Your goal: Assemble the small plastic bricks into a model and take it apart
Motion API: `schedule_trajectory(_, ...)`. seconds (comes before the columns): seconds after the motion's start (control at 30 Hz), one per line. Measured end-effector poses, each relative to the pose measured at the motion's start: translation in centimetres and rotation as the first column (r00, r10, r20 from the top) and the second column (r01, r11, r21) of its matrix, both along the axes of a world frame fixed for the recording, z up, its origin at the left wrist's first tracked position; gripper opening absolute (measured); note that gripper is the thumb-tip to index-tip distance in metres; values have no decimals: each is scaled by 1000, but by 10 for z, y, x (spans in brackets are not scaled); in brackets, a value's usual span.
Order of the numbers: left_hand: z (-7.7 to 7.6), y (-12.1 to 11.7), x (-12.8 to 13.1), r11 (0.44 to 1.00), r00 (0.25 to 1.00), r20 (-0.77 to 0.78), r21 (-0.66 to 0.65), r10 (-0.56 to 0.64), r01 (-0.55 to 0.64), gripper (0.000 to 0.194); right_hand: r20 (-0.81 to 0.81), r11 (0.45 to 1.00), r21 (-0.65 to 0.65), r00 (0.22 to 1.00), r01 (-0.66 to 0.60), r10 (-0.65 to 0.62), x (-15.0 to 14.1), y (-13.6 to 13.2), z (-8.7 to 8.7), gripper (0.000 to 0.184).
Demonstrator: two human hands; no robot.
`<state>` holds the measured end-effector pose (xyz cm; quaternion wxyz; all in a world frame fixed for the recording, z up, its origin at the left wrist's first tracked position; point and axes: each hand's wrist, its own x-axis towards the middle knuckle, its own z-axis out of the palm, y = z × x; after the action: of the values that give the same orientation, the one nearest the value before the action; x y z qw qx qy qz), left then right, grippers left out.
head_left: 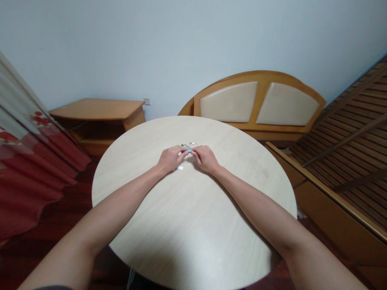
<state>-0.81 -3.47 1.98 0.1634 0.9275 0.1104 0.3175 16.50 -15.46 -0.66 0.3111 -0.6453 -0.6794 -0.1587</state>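
1. Your left hand [171,158] and right hand [205,158] come together past the middle of the round tabletop [193,213], toward its far edge. Both forearms reach forward, and the wrists look lifted a little, which seems to put the work in your fingertips.
2. Your fingertips meet on a small grey piece [186,147], the thing you have hold of. It sits in the gap between your hands, mostly hidden by your fingers. You seem to be using both hands because it is too small and fiddly for one.
3. As for your grip, the hands are together, but the piece is so small and so covered that I cannot tell whether either hand is clamped on it.
4. A tan card [191,143] lies just beyond your fingers, perhaps kept there within easy reach, though its purpose cannot be told.
5. A small white scrap [180,167] lies on the tabletop just below your left hand, apart from the grey piece.
6. Beyond the far edge stand a padded headboard [256,102] and a wooden stand [96,109]. A slatted bed base [341,141] lies to the right, and a red curtain [30,173] hangs to the left.
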Motion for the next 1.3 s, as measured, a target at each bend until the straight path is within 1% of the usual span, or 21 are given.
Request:
schedule_trajectory(0.13, 0, 0, 0, 1000, 1000, 4, -8, -14, 14, 19, 20, 1000, 5, 1000, 5, -5, 2, 2, -2, 44)
schedule_trajectory(0.37, 0, 1, 0, 1000, 1000, -5, -13, -11, 11, 19, 13, 1000, 16, 1000, -1, 1, 0, 1, 0, 40)
schedule_trajectory(0.6, -1, 1, 0, 1000, 999, -46, -7, -2, 1, 22, -20, 996, 57, 997, -73, 74, -3, -2, 2, 20)
schedule_trajectory(0.7, -1, 1, 0, 1000, 999, -54, -10, 3, -3, 21, -41, 993, 79, 996, -82, 85, -3, -2, 2, 15)
schedule_trajectory(1.1, 0, -1, -1, 999, 995, -90, -22, 43, -45, 19, -63, 995, 78, 996, -65, 70, -4, -4, 4, 13)
schedule_trajectory(1.3, -1, -1, 0, 998, 995, -84, -45, 47, -51, 21, -63, 996, 54, 996, -65, 68, -5, -4, 7, 16)
